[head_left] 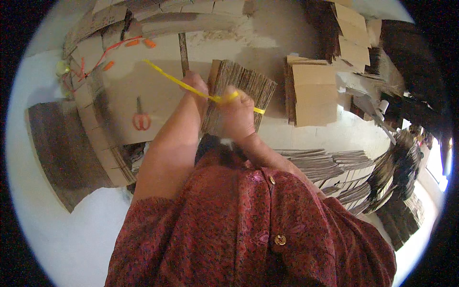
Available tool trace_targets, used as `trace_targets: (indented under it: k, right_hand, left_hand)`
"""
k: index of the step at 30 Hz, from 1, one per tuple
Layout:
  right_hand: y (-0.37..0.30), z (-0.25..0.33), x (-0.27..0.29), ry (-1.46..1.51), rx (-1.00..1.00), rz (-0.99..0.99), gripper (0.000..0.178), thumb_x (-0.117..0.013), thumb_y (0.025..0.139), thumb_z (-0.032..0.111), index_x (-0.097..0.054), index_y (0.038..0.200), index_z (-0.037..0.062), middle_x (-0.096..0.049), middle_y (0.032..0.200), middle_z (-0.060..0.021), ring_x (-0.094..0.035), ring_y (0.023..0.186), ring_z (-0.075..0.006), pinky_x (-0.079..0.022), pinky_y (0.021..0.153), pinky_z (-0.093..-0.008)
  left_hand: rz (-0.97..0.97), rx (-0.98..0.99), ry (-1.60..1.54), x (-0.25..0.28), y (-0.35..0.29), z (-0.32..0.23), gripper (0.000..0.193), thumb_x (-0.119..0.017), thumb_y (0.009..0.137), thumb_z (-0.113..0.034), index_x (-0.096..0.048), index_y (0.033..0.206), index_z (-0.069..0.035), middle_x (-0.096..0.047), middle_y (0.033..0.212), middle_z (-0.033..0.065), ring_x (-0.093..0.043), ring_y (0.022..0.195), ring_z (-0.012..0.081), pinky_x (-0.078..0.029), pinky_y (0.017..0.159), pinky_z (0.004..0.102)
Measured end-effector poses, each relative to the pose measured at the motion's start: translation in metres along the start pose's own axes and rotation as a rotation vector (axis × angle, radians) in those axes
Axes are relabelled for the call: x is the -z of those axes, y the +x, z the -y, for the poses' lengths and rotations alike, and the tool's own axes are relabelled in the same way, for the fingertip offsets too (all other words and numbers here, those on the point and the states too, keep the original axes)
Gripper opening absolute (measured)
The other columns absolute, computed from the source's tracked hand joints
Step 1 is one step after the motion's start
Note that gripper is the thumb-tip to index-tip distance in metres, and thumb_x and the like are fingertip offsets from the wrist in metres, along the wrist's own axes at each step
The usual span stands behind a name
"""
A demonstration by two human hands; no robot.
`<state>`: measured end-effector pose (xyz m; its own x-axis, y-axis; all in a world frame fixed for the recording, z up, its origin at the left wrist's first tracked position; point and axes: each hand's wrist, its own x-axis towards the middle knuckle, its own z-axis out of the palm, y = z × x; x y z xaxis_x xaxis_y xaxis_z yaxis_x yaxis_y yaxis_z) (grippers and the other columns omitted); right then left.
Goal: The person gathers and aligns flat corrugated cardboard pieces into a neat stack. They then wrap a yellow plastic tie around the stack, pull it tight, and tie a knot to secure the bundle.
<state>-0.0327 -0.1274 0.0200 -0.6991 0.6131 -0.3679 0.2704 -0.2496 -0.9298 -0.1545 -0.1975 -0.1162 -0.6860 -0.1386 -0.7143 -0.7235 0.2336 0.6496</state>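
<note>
A bundle of brown cardboard pieces (253, 82) stands in front of me, its many layered edges facing up. A yellow strap (166, 74) runs across the bundle, and its loose end reaches out to the left. My right hand (237, 115) is closed on the strap over the top of the bundle, slightly blurred. At the bundle's left side, my left hand (195, 85) is curled closed where the strap crosses it. Its fingertips are partly hidden. More of the strap (259, 111) shows at the bundle's right edge.
Orange-handled scissors (141, 120) lie on the cardboard surface at left. Beyond them are small orange pieces (132, 43) and a red cord (103, 58). A flat cardboard stack (314, 93) stands to the right. Layered cardboard (330, 165) lies at near right, and a dark stack (67, 148) at left.
</note>
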Motion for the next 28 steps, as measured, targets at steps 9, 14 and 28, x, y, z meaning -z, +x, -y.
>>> trace_targets:
  k: [9, 14, 28]
  right_hand:
    - [0.048, 0.016, 0.009, 0.411, -0.320, -0.024, 0.024, -0.039, 0.093, 0.024, -0.042, 0.073, 0.0110, -0.030, 0.053, 0.0002, -0.032, 0.048, -0.0150, -0.042, 0.060, -0.0361]
    - [0.067, 0.029, -0.010, -0.106, -0.160, 0.162, 0.016, -0.043, 0.091, 0.014, -0.053, 0.085, 0.0035, -0.046, 0.061, -0.0035, -0.048, 0.058, -0.0155, -0.046, 0.060, -0.0309]
    - [0.054, 0.076, -0.001, -1.011, 0.876, -0.021, 0.053, -0.062, 0.077, 0.016, -0.044, 0.126, 0.0066, -0.042, 0.132, -0.0190, -0.028, 0.129, -0.0378, -0.026, 0.103, -0.0411]
  left_hand:
    - [0.327, 0.028, -0.541, 0.044, -0.028, -0.005, 0.020, -0.043, 0.088, -0.019, -0.051, 0.076, -0.006, -0.040, 0.056, 0.0024, -0.039, 0.046, 0.0169, -0.035, 0.043, 0.0304]
    - [0.300, -1.031, 0.303, 0.060, -0.093, -0.031, 0.020, -0.047, 0.089, -0.020, -0.056, 0.088, -0.002, -0.058, 0.068, 0.0116, -0.054, 0.056, 0.0265, -0.044, 0.049, 0.0386]
    - [0.175, -0.757, 0.390, 0.058, -0.083, 0.008, 0.024, -0.054, 0.086, -0.025, -0.059, 0.087, -0.002, -0.059, 0.069, 0.0209, -0.058, 0.062, 0.0381, -0.046, 0.058, 0.0454]
